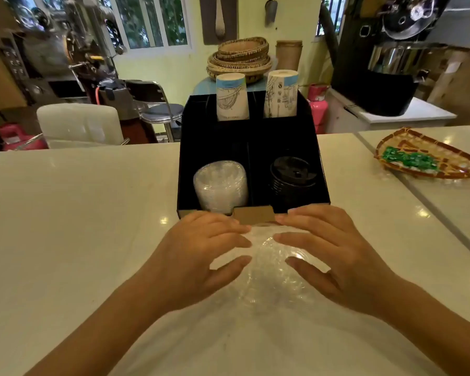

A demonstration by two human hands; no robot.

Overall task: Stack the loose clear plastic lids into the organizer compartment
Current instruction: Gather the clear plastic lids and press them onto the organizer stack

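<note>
Hands flank the loose clear lids (266, 264) on the counter (79, 213), just in front of the black organizer (251, 147): left hand (201, 256) and right hand (334, 256) lie flat, fingers spread, clasping nothing. Inside the organizer's front-left compartment sits a stack of clear lids (221, 185), with black lids (292, 177) front-right.

A: What's on the counter (65, 213) far right?
B: 1 woven tray (429, 156) holding something green (407, 160).
A: And beyond the counter?
B: 2 paper cup stacks (232, 97) stand upright, side by side. Right of centre sits a stack of black lids (292, 177).
A: Farther back?
B: Stacked baskets (240, 59) on a far table, a brown cylinder (288, 54) just right of them. Far left, a white chair (79, 124) and a metal stool (160, 111). Far right, a dark machine (385, 77); near it, a pink canister (318, 108).
</note>
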